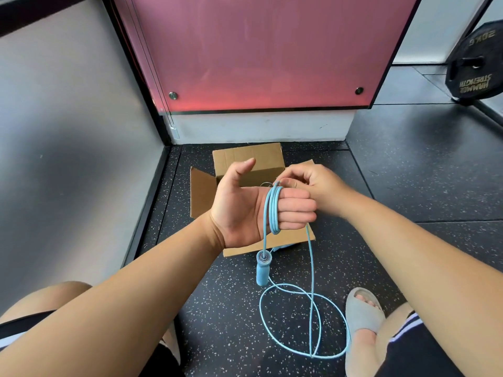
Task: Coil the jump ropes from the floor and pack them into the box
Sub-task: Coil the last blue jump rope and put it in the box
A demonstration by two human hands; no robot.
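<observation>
A light blue jump rope (pixel 273 210) is wound in several turns round the curled fingers of my left hand (pixel 245 208), held palm up above the open cardboard box (pixel 249 159). One blue handle (pixel 263 268) hangs below that hand. My right hand (pixel 313 186) pinches the rope at the top of the coil, just beside the left fingertips. The rest of the rope (pixel 313 322) drops to the floor and lies there in loose loops. Something blue shows inside the box, mostly hidden by my left hand.
The box stands on dark speckled rubber floor against a pink wall panel (pixel 258 50) and a grey wall on the left. My foot in a grey slide sandal (pixel 363 308) rests beside the rope loops. A black weight plate (pixel 476 63) leans at the far right.
</observation>
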